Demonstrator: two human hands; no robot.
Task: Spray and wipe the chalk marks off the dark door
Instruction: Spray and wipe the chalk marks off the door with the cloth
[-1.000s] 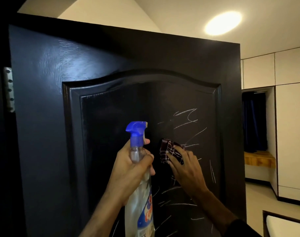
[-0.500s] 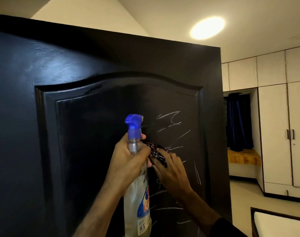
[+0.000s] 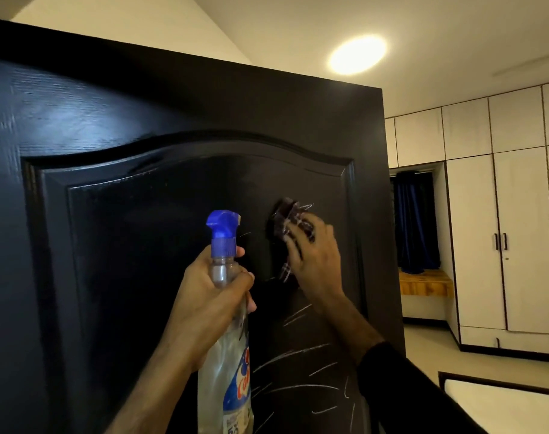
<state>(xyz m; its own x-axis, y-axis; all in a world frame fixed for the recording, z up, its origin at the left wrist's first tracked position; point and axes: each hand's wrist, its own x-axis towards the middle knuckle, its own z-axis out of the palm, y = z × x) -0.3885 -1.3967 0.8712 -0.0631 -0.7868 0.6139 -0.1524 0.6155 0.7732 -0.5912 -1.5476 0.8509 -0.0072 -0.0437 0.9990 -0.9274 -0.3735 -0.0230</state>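
- Right hand point(image 3: 317, 261) had moved up the panel since the earlier frames, from about level with the bottle's neck to the height of its blue trigger head, carrying the cloth point(image 3: 290, 220) over the spot where the upper chalk strokes had shown; those strokes were now mostly out of sight, either wiped or hidden under the cloth, with a faint trace at its top edge.
- Its fingers were spread and pressed flat, pinning the bunched dark checked cloth against the dark door point(image 3: 160, 233). Open palm, not a fist, probably to spread pressure across more of the cloth.
- Hand and cloth were motion-blurred, so I judged a wiping stroke was under way.
- Left hand point(image 3: 210, 296) was clenched around the neck of the spray bottle point(image 3: 224, 364), thumb side up, nozzle pointing at the panel. Bottle sat just left of the wiped area, apart from the door, likely parked ready for the next squirt.
- Couldn't tell whether a finger was on the trigger.
- Chalk marks point(image 3: 301, 364) remained below the right wrist: several slanted white lines across the lower panel, untouched.
- Estimate: upper patch nearly done, lower patch still to spray and wipe.
- Wardrobe point(image 3: 498, 233) beyond the door's edge played no part.
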